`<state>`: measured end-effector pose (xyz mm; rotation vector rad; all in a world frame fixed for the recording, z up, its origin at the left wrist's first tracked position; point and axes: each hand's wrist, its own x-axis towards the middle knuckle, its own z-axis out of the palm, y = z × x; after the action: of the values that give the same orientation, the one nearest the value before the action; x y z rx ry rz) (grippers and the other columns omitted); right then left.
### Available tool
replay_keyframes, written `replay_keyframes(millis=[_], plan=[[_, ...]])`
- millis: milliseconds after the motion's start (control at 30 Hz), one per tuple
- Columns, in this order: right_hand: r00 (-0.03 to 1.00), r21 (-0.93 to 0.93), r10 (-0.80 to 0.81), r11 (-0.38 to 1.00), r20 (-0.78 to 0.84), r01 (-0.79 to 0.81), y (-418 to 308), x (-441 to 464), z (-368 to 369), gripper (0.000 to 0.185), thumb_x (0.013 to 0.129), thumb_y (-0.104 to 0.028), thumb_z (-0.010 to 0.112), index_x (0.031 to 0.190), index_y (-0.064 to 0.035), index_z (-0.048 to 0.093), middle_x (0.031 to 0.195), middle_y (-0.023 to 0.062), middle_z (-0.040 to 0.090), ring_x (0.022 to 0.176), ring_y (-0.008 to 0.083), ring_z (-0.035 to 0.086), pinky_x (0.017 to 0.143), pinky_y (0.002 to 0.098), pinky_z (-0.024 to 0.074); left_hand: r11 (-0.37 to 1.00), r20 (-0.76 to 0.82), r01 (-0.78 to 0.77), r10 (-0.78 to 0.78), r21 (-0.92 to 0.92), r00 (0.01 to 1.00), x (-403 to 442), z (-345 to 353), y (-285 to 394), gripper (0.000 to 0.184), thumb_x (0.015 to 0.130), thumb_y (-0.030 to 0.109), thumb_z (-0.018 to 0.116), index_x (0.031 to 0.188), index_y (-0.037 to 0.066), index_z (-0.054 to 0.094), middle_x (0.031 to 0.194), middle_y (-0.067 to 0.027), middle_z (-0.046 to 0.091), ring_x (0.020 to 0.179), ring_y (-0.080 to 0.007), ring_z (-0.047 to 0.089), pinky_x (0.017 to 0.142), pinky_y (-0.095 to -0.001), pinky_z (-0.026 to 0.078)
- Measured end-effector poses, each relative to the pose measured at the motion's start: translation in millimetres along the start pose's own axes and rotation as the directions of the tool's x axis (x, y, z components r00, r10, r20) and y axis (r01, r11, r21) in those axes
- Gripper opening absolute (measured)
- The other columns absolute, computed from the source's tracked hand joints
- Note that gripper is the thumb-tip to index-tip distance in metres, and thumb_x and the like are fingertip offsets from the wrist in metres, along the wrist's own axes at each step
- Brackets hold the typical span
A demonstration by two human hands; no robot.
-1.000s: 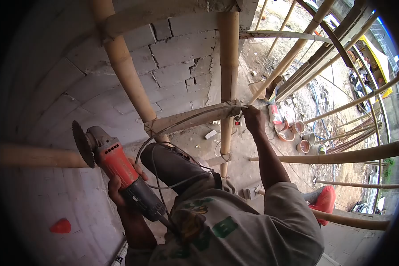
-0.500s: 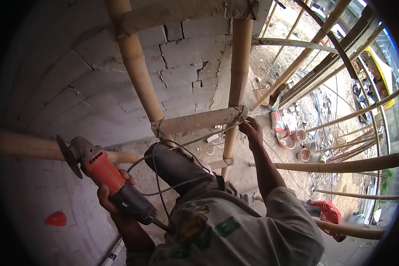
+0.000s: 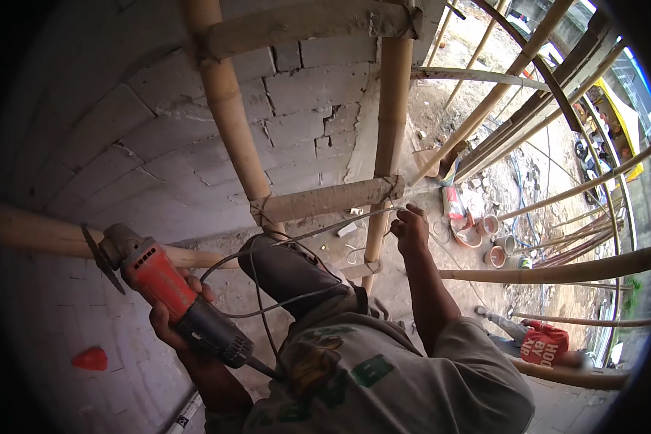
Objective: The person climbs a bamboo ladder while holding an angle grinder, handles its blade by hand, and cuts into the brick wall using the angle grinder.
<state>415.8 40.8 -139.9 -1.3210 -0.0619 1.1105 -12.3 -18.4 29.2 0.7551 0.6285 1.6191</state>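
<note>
My left hand [image 3: 168, 322] is wrapped around the body of a red and black angle grinder [image 3: 170, 286]. Its cutting disc [image 3: 103, 259] points to the left, close to a horizontal bamboo pole [image 3: 43, 230]. From the tool's rear end a grey power cord [image 3: 296, 240] loops over my thigh and stretches to the right. My right hand [image 3: 410, 228] is raised beside an upright bamboo pole [image 3: 389, 108], its fingers closed on the cord. The fingertips are partly hidden by the hand itself.
Bamboo rungs [image 3: 325, 201] cross between upright poles by a block wall [image 3: 307, 94]. Below at right lie several buckets [image 3: 495, 256] and rubble. A person in a red shirt [image 3: 545, 343] is on the ground. More poles [image 3: 550, 269] span the right side.
My right hand has dropped slightly and turned, keeping the cord. The grinder has shifted a little left and down. The person in red below has changed posture, showing more of the back and legs.
</note>
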Motion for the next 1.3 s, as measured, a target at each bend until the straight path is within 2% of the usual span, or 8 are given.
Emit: replay_keyframes(millis=[233,433,533,733,833,933,1133,1300], plan=[[0.988,-0.257,-0.077,0.96,0.136,0.11,-8.6,22.6,2.9,0.028,0.085,-0.012,0.066,0.109,-0.0018,0.057,0.07,0.0042,0.051,0.04,0.0102,0.04,0.034,0.0284,0.0302,0.991,0.061,-0.047,0.054,-0.122,0.997,10.2,15.6,9.7,0.069,0.089,0.042,0.063,0.134,-0.004,0.04,0.111,-0.0187,0.059,0.092,-0.0289,0.064,0.071,-0.0434,0.055],[0.933,-0.636,-0.347,0.699,0.097,0.326,-17.0,12.6,15.5,0.034,0.082,-0.01,0.071,0.108,0.0013,0.054,0.067,0.0098,0.058,0.041,0.0158,0.053,0.034,0.0305,0.039,0.997,0.07,0.011,-0.006,-0.076,0.998,14.5,30.0,12.5,0.065,0.081,0.039,0.068,0.124,-0.005,0.047,0.101,-0.0194,0.062,0.086,-0.0319,0.066,0.073,-0.0424,0.057],[0.894,-0.349,-0.41,0.823,0.181,0.448,-24.5,19.5,17.3,0.039,0.081,-0.006,0.068,0.113,0.0035,0.05,0.071,0.0127,0.061,0.048,0.0182,0.059,0.043,0.0295,0.0476,1.0,0.115,-0.002,0.002,-0.001,0.993,12.8,21.0,16.6,0.065,0.079,0.039,0.068,0.123,-0.005,0.048,0.097,-0.0205,0.064,0.085,-0.0341,0.067,0.076,-0.0422,0.056],[0.802,-0.459,-0.474,0.658,0.364,0.597,-15.5,22.5,0.6,0.052,0.077,-0.001,0.062,0.126,0.0057,0.049,0.095,0.0176,0.067,0.071,0.0197,0.067,0.062,0.0318,0.057,0.998,-0.021,-0.038,0.039,0.047,0.999,2.5,18.2,14.8,0.064,0.079,0.045,0.065,0.115,-0.007,0.053,0.091,-0.0191,0.063,0.075,-0.0302,0.066,0.066,-0.0384,0.056],[0.717,-0.348,-0.597,0.627,0.36,0.697,0.9,40.4,-11.5,0.054,0.078,-0.003,0.062,0.13,0.0048,0.049,0.103,0.0181,0.069,0.074,0.0204,0.068,0.063,0.0317,0.0573,0.997,-0.097,-0.074,0.075,0.012,0.992,-2.9,17.4,11.7,0.063,0.08,0.045,0.065,0.114,-0.007,0.054,0.093,-0.0196,0.063,0.075,-0.029,0.066,0.064,-0.0388,0.057],[0.762,-0.375,-0.58,0.664,0.29,0.647,3.4,50.7,-15.7,0.052,0.085,-0.013,0.068,0.132,0.002,0.049,0.105,0.0181,0.069,0.085,0.022,0.068,0.074,0.0333,0.054,1.0,-0.1,-0.003,0.005,0.015,0.995,-7.2,12.7,15.6,0.065,0.076,0.042,0.067,0.12,-0.003,0.052,0.094,-0.0195,0.064,0.081,-0.0337,0.065,0.074,-0.0429,0.055],[0.81,-0.542,-0.583,0.662,0.061,0.518,13.0,47.4,6.0,0.042,0.09,-0.022,0.069,0.12,0.0026,0.051,0.098,0.0165,0.064,0.09,0.0245,0.062,0.083,0.0367,0.0489,0.998,-0.024,-0.062,0.062,0.014,0.998,-11.6,14.2,13.3,0.062,0.08,0.043,0.064,0.118,-0.004,0.053,0.096,-0.0175,0.063,0.081,-0.0288,0.066,0.065,-0.0407,0.057],[0.892,-0.301,-0.449,0.843,0.059,0.445,40.1,57.5,-5.6,0.041,0.097,-0.03,0.058,0.121,0.0029,0.05,0.11,0.015,0.057,0.103,0.022,0.055,0.09,0.0353,0.0444,0.997,-0.123,-0.082,0.083,0.008,0.989,-17.2,-6.8,4.5,0.062,0.083,0.045,0.062,0.122,-0.002,0.05,0.097,-0.0157,0.064,0.08,-0.0266,0.066,0.061,-0.0398,0.059]])
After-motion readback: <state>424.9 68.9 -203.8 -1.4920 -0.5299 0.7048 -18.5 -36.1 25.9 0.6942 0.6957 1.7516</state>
